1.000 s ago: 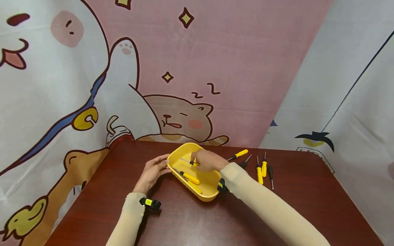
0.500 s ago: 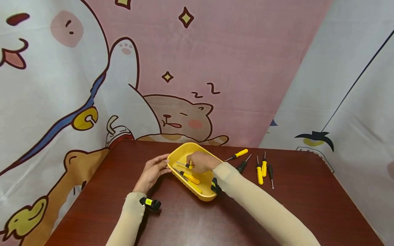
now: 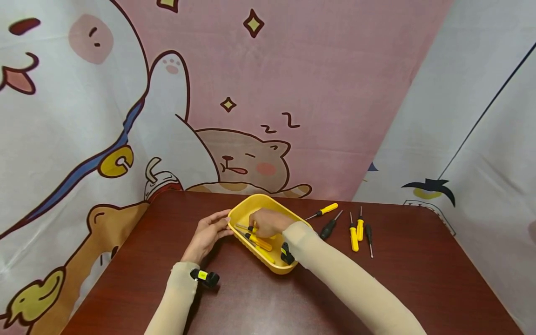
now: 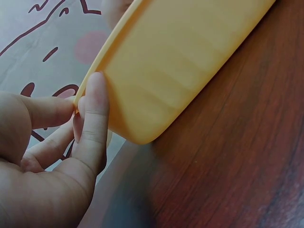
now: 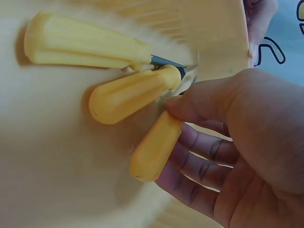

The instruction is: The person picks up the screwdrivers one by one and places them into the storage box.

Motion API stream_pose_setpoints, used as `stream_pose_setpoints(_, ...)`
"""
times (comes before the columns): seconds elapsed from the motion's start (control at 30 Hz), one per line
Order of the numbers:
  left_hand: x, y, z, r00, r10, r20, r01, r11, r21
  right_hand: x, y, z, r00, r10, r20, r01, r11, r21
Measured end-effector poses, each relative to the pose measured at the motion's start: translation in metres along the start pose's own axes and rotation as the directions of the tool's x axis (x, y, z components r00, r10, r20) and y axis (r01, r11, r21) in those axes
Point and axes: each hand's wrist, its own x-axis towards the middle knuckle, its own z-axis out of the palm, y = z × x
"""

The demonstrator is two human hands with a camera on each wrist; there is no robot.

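A yellow plastic basket point(image 3: 286, 269) stands on the table. My left hand point(image 3: 208, 235) pinches its left rim between thumb and fingers, seen close in the left wrist view point(image 4: 61, 156). Inside the basket, my right hand point(image 3: 268, 222) holds a yellow-handled screwdriver point(image 5: 156, 147) between thumb and fingers, its shaft pointing left. Two other yellow-handled screwdrivers lie beside it on the basket floor, a nearer one point(image 5: 133, 95) and a paler one point(image 5: 80, 42). Part of the held screwdriver's shaft is hidden behind the thumb in the right wrist view.
Right of the basket on the brown table point(image 3: 251, 307) lie several screwdrivers: a yellow one point(image 3: 328, 209) at the back, a black one point(image 3: 328, 230), two yellow ones side by side point(image 3: 354, 239) and a slim black one point(image 3: 368, 232). A cartoon-printed cloth point(image 3: 335, 93) hangs behind.
My right hand has moved left and slightly down inside the basket, carrying the screwdriver towards the other two. The left hand and the basket have stayed put.
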Motion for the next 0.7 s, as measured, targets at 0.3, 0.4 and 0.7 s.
stream_pose_setpoints(0.3, -0.0004, 0.0006, 0.001, 1.0, -0.006, -0.005, 0.006, 1.0, 0.003, 0.0009, 0.0001, 0.0014, 0.999, 0.028, 0.022, -0.029, 0.998, 0.063)
stream_pose_setpoints(0.4, -0.0007, 0.0014, 0.0018, 1.0, -0.008, -0.007, 0.008, 1.0, 0.0, 0.0017, 0.0018, 0.0024, 0.999, 0.029, 0.02, -0.031, 0.997, 0.076)
stream_pose_setpoints(0.7, -0.0005, 0.0011, 0.0014, 1.0, -0.009, -0.009, 0.009, 1.0, 0.001, 0.0045, 0.0055, 0.0043, 0.999, 0.023, 0.03, -0.026, 0.994, 0.105)
